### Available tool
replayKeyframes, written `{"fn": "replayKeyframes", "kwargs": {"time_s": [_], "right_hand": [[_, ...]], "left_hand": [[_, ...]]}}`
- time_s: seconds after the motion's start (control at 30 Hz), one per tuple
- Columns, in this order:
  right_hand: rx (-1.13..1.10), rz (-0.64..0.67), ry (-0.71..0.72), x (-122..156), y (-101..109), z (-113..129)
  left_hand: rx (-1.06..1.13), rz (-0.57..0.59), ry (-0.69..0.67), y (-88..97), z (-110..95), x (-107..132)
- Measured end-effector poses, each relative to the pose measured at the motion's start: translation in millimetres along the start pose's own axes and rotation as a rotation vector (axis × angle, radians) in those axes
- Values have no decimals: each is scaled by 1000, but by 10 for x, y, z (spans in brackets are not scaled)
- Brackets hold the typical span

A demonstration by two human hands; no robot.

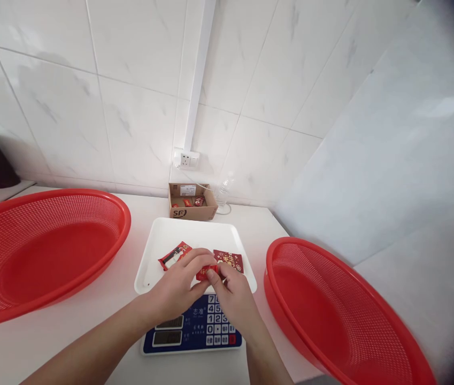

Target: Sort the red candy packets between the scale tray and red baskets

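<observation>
Both hands meet over the white pan (158, 230) of a digital scale, their fingers closed on a small red packet (202, 274). My left hand (181, 283) grips it from the left, and my right hand (232, 291) pinches its right end. Part of the packet is hidden by the fingers. On the pan, a red and black packet (176, 255) lies just beyond my left hand. A dark red packet with pale lettering (229, 260) rests beyond my right hand. The scale's blue keypad panel (194, 331) shows below my wrists.
A large red perforated basket (124, 214) stands at left, with another red basket (277, 246) at right. Behind the scale, a cardboard box (192, 214) holds several small red packets. A clear plastic bottle (223, 192) and a cable stand near the wall socket (186, 159).
</observation>
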State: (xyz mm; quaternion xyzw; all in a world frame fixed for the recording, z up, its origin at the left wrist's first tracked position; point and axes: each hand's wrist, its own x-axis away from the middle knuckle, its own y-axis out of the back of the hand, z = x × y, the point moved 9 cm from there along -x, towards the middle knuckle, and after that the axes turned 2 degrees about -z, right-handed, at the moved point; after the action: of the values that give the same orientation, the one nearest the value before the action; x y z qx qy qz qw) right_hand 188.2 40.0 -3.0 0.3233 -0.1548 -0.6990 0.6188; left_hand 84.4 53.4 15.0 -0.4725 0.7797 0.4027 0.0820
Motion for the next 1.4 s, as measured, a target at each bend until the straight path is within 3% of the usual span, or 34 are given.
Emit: {"fn": "replayKeyframes", "kwargs": {"time_s": [0.1, 0.23, 0.53, 0.87, 1.0, 1.13, 1.4], "right_hand": [[-116, -62, 34, 13, 54, 53], [-187, -122, 30, 46, 132, 95], [-203, -124, -7, 71, 59, 13], [-216, -212, 86, 134, 150, 129], [-249, -180, 29, 84, 113, 101], [-283, -244, -4, 34, 163, 78], [-435, -276, -139, -41, 93, -107]], "left_hand": [[95, -18, 152, 42, 88, 15], [318, 46, 353, -5, 246, 52], [504, 103, 409, -62, 220, 74], [866, 8, 517, -111, 188, 101], [746, -64, 470, -37, 217, 91], [574, -160, 424, 75, 307, 85], [707, -253, 496, 79, 425, 97]]}}
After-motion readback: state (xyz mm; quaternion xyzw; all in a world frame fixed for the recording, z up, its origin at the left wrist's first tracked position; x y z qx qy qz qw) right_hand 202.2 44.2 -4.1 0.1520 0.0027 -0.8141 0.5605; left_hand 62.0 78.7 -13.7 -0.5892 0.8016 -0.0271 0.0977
